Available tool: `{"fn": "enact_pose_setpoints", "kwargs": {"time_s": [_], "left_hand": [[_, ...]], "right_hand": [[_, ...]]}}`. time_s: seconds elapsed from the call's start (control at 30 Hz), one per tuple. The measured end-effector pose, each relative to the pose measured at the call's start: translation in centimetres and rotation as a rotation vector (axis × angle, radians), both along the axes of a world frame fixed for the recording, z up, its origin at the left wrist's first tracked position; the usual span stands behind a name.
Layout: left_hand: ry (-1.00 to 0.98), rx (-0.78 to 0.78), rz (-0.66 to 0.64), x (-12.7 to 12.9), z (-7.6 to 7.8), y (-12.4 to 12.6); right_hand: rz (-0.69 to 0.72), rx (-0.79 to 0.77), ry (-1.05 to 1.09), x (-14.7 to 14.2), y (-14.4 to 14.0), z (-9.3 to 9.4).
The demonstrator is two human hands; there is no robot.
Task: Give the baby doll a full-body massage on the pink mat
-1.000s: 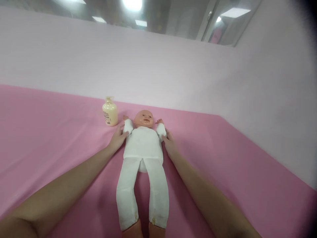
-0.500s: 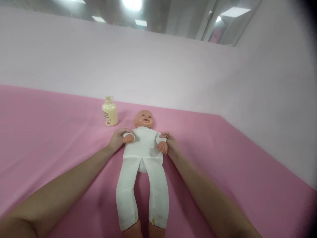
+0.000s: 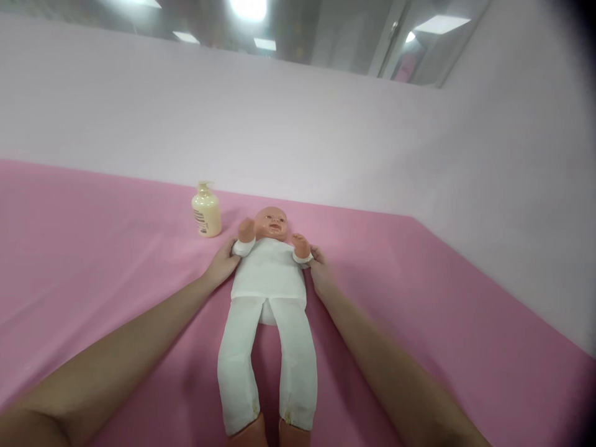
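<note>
A baby doll (image 3: pixel 269 273) in a white top and white trousers lies on its back, head toward the wall and feet toward me. Its two forearms stick up with the hands raised. On the left, my left hand (image 3: pixel 226 261) is closed around the doll's sleeved arm (image 3: pixel 244 247); its fingers are partly behind the sleeve. Opposite, my right hand (image 3: pixel 320 264) holds the doll's other arm (image 3: pixel 302 256) near the cuff, with the fingertips partly hidden.
A cream pump bottle (image 3: pixel 207 214) stands just left of the doll's head. Beneath everything spreads a pink table cover (image 3: pixel 116 248). A white wall (image 3: pixel 279 130) rises along the back and right, with a glass window (image 3: pixel 298 37) above it.
Both doll arms have been raised: their hands pointed down toward me before and now point up beside the head. My hands stay at the arms, their grip shifted slightly.
</note>
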State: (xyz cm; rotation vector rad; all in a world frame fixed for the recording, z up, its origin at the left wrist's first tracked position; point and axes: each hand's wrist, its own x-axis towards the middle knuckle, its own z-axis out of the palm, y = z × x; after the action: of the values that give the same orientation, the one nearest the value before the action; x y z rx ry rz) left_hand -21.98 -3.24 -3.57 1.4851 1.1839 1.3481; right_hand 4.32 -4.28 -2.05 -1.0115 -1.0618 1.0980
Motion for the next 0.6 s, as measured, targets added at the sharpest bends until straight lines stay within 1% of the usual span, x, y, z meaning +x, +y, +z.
{"fn": "enact_pose_setpoints", "kwargs": {"time_s": [0.1,0.17,0.33,0.43,0.6], "left_hand": [[-0.040,-0.023,0.061,0.05,-0.10,0.04],[-0.100,-0.032,0.089,0.16,-0.17,0.08],[-0.261,-0.062,0.130,0.26,-0.23,0.30],[-0.305,-0.069,0.161,0.14,-0.27,0.46],[-0.350,-0.054,0.178,0.04,-0.41,0.64]], "right_hand": [[-0.058,0.026,-0.025,0.12,0.38,-0.40],[-0.079,0.034,-0.021,0.22,0.52,-0.62],[-0.083,0.008,0.005,0.30,0.40,-0.65],[-0.101,-0.011,0.032,0.31,0.32,-0.59],[-0.147,-0.034,0.087,0.57,0.53,-0.69]]}}
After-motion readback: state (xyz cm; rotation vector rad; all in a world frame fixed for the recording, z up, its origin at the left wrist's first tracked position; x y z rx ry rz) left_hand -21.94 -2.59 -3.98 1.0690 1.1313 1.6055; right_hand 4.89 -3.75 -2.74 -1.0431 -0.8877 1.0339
